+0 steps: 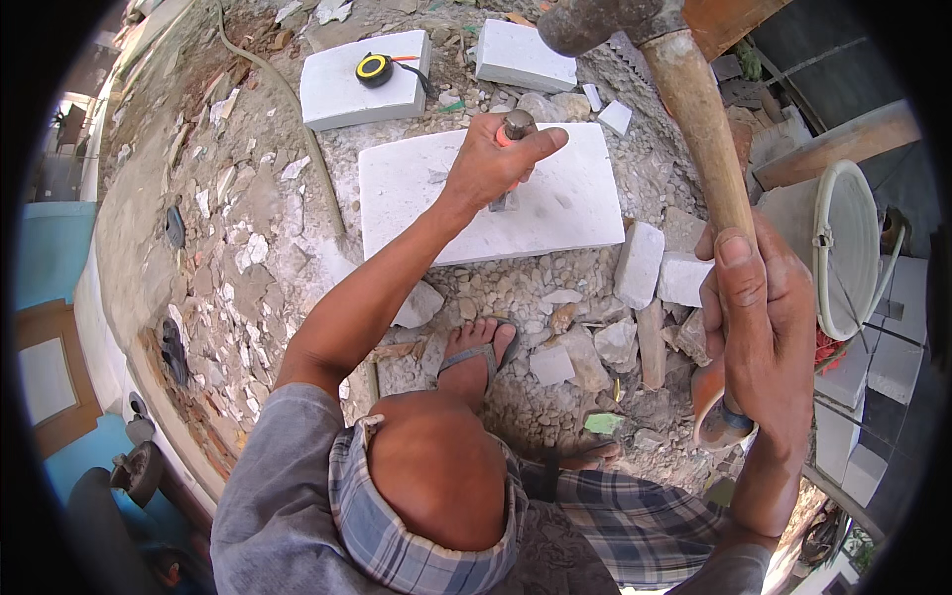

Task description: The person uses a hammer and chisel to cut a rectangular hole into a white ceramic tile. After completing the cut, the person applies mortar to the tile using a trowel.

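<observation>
My left hand (483,164) is wrapped round a chisel (519,123) with a round metal head and some orange on its grip. The chisel stands nearly upright, its lower end at the top face of a large white block (585,198) lying on the rubble. At the right, my right hand (759,327) grips the wooden handle of a hammer (694,119). The hammer is raised, and its dark metal head is at the upper edge of the view, apart from the chisel. Whether the chisel tip has cut into the block cannot be made out.
Beyond lie two more white blocks, one (322,94) bearing a black-and-yellow tape measure (374,69), the other (526,57) farther right. Broken block pieces (640,263) lie nearby. A hose (317,159) crosses the rubble at left. A white bucket (825,228) stands at right.
</observation>
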`<act>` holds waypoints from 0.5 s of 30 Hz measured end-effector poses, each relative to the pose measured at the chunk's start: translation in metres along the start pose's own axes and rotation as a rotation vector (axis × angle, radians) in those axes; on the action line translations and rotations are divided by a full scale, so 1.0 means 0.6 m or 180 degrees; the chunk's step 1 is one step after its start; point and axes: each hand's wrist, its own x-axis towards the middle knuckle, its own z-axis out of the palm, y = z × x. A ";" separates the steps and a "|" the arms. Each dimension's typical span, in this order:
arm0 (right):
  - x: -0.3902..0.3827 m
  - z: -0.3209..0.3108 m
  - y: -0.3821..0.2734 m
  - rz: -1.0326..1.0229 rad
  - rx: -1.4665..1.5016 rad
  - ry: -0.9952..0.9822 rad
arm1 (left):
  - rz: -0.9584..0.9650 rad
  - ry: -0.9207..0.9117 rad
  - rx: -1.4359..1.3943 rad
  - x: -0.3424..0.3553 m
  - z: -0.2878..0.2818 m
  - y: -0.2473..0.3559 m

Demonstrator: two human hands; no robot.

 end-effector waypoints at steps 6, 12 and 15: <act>0.027 0.028 -0.018 -0.0612 -0.0013 0.0494 | 0.0323 0.0479 0.0653 -0.011 0.028 -0.012; 0.065 0.023 -0.030 -0.0574 -0.0957 -0.0300 | 0.0248 0.0735 0.0679 -0.013 0.030 -0.010; 0.045 0.028 -0.038 -0.0835 0.0032 0.0444 | 0.0059 0.0901 0.0405 -0.016 0.032 -0.011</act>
